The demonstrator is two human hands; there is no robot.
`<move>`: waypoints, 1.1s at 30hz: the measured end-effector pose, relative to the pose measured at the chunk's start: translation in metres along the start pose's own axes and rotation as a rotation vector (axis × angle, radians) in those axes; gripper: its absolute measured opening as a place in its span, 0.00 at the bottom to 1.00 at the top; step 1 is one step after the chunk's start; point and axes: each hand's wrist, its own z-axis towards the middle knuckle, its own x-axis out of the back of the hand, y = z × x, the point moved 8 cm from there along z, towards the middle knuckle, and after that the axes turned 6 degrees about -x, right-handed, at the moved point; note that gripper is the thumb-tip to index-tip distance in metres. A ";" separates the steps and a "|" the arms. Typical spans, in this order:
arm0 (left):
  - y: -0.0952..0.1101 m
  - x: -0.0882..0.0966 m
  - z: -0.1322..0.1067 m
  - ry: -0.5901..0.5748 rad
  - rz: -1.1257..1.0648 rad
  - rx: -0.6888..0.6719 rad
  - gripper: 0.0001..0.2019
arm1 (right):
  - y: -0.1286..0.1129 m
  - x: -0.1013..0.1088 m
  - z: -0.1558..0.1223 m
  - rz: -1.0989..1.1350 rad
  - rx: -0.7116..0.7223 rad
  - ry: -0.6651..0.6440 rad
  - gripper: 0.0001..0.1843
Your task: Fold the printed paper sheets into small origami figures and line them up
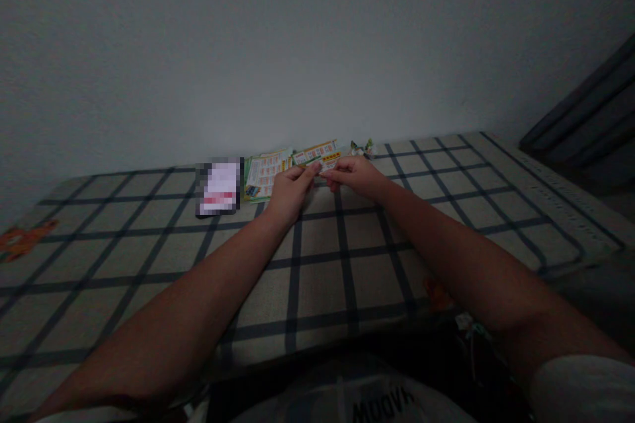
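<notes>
Both my hands meet over the far half of the table, fingertips almost touching. My left hand is closed in a pinch, its thumb and forefinger on the edge of a small printed paper slip. My right hand pinches the same slip from the other side. Fingers cover much of the slip, and the dim light hides its details. Just behind the hands lies a printed card with green edges and rows of red and white boxes. Left of my left hand, a stack of similar printed cards rests flat.
A phone with a bright, blurred-out screen lies left of the cards. Crumpled green-and-white scraps sit near the wall. A checked cloth covers the table. Dark folded fabric hangs at the right.
</notes>
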 end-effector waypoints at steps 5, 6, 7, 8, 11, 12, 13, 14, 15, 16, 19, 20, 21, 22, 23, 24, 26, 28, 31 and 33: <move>0.002 0.006 0.004 0.021 0.063 -0.035 0.22 | 0.004 0.007 0.002 0.023 -0.041 0.047 0.15; 0.003 0.006 0.004 0.022 0.066 -0.031 0.21 | 0.005 0.008 0.002 0.021 -0.044 0.050 0.15; 0.003 0.006 0.003 0.027 0.067 -0.027 0.21 | 0.006 0.008 0.003 0.017 -0.044 0.053 0.15; 0.003 0.006 0.003 0.036 0.067 -0.024 0.21 | 0.006 0.008 0.003 0.012 -0.042 0.053 0.14; 0.000 0.008 0.005 0.055 0.067 -0.042 0.21 | 0.005 0.007 0.002 0.008 -0.030 0.048 0.15; 0.000 0.008 0.005 0.055 0.067 -0.059 0.20 | 0.005 0.006 0.002 0.012 -0.027 0.044 0.15; 0.000 0.008 0.006 0.055 0.068 -0.078 0.20 | 0.004 0.006 0.002 0.018 -0.025 0.042 0.15; 0.000 0.009 0.006 0.053 0.073 -0.094 0.20 | 0.004 0.006 0.001 0.023 -0.023 0.039 0.15; 0.000 0.009 0.006 0.051 0.082 -0.104 0.20 | 0.004 0.006 0.001 0.026 -0.022 0.036 0.15; 0.001 0.009 0.005 0.051 0.094 -0.105 0.21 | 0.003 0.006 0.001 0.026 -0.022 0.033 0.14; 0.005 0.009 0.003 0.043 0.098 -0.097 0.25 | 0.004 0.006 0.001 0.027 -0.037 0.032 0.14; 0.006 0.009 0.002 0.040 0.091 -0.099 0.25 | 0.004 0.006 0.001 0.032 -0.044 0.033 0.14; 0.008 0.009 0.001 0.036 0.077 -0.103 0.26 | 0.005 0.006 0.002 0.038 -0.048 0.033 0.14; 0.008 0.008 0.001 0.034 0.056 -0.104 0.25 | 0.005 0.006 0.002 0.042 -0.047 0.030 0.14; 0.008 0.008 0.000 0.031 0.028 -0.103 0.25 | 0.004 0.005 0.001 0.044 -0.042 0.027 0.14; 0.007 0.008 0.000 0.029 -0.005 -0.100 0.25 | 0.004 0.005 0.001 0.044 -0.035 0.024 0.14; 0.004 0.007 0.001 0.023 -0.073 -0.089 0.25 | 0.004 0.004 0.001 0.044 -0.026 0.017 0.14; 0.001 0.005 0.002 0.007 -0.111 -0.080 0.27 | 0.004 0.004 0.001 0.047 -0.023 0.021 0.14; 0.001 0.000 0.003 -0.040 -0.088 -0.076 0.26 | 0.003 0.005 0.000 0.029 -0.005 0.013 0.15; 0.003 -0.003 0.002 -0.082 -0.007 -0.078 0.26 | 0.002 0.003 0.000 0.000 0.013 -0.008 0.16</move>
